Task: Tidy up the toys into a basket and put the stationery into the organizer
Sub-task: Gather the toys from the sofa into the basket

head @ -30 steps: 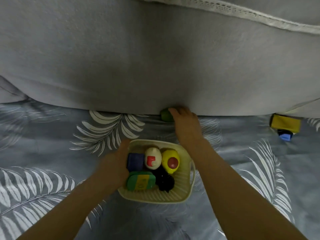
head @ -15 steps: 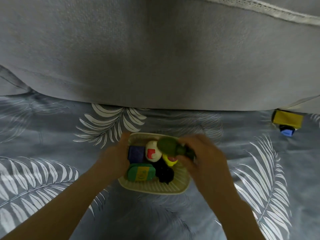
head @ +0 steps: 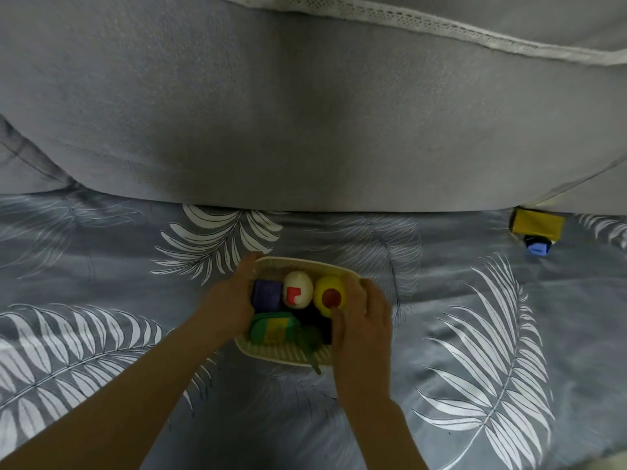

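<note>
Green toy (head: pixel 307 337) now lies released in the basket (head: pixel 305 266); right hand (head: pixel 364 320) open, left hand (head: pixel 230 303) gripping the rim.

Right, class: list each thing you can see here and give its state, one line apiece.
Basket: on the bedspread, holding several toys.
Left hand: gripping the basket's left rim.
Right hand: resting over the basket's right side, holding nothing.
Green toy: lying in the basket, its tail over the rim.
Yellow toy: still out, against the pillow.
</note>
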### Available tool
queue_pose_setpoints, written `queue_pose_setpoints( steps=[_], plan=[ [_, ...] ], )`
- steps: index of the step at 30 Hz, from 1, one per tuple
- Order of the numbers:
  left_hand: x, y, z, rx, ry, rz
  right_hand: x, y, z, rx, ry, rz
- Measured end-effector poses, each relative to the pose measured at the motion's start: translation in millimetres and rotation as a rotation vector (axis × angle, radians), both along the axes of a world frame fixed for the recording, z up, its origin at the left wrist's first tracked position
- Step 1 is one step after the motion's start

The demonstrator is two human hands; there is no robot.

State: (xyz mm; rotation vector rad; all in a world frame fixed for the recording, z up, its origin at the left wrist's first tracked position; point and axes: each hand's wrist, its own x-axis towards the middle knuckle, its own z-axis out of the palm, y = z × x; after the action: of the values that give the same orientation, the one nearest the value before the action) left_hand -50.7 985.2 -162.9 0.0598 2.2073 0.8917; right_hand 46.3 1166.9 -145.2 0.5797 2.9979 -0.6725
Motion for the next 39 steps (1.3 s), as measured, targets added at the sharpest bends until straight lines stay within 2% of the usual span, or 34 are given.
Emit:
queue_pose_setpoints(
  steps=[3, 5, 8, 10, 11, 12, 14, 15, 17, 21, 23, 25, 32, 39],
  plan=[
    [17, -9, -12, 0.164, 0.012, 0.157, 2, 9, 5, -0.192, -0.202, -0.071],
    [29, -7, -1, 0.155, 0.011, 0.217, -4, 8, 18, -0.172, -0.283, -0.041],
    [46, -8, 48, 0.084, 0.024, 0.264, -10, 12, 51, -0.236, -0.280, -0.054],
    [56, -8, 82, 0.003, 0.109, 0.307, -9, 13, 73, -0.384, -0.333, -0.029],
    [60, -5, 109, 0.018, 0.116, 0.359, -9, 16, 89, -0.332, -0.355, 0.029],
    [65, -4, 126, 0.039, 0.150, 0.358, -9, 19, 98, -0.305, -0.342, 0.057],
    [70, -4, 155, -0.013, 0.304, 0.290, -13, 20, 134, -0.406, -0.267, 0.001],
    [72, 0, 182, -0.021, 0.304, 0.296, -14, 23, 158, -0.429, -0.232, -0.028],
    [76, 9, 232, -0.032, 0.320, 0.313, -11, 33, 204, -0.388, -0.236, 0.007],
    [80, 19, 305, -0.209, 0.490, 0.036, 1, 51, 283, -0.166, -0.178, 0.110],
    [76, 23, 329, -0.258, 0.485, 0.031, 1, 55, 309, -0.103, -0.216, 0.100],
    [82, 33, 366, -0.309, 0.524, 0.007, 14, 64, 349, -0.080, -0.167, 0.115],
    [108, 81, 437, -0.371, 0.642, 0.019, 37, 110, 414, -0.113, 0.011, 0.208],
    [142, 181, 458, -0.470, 0.565, 0.078, 48, 212, 432, -0.080, 0.001, 0.276]
  ],
)
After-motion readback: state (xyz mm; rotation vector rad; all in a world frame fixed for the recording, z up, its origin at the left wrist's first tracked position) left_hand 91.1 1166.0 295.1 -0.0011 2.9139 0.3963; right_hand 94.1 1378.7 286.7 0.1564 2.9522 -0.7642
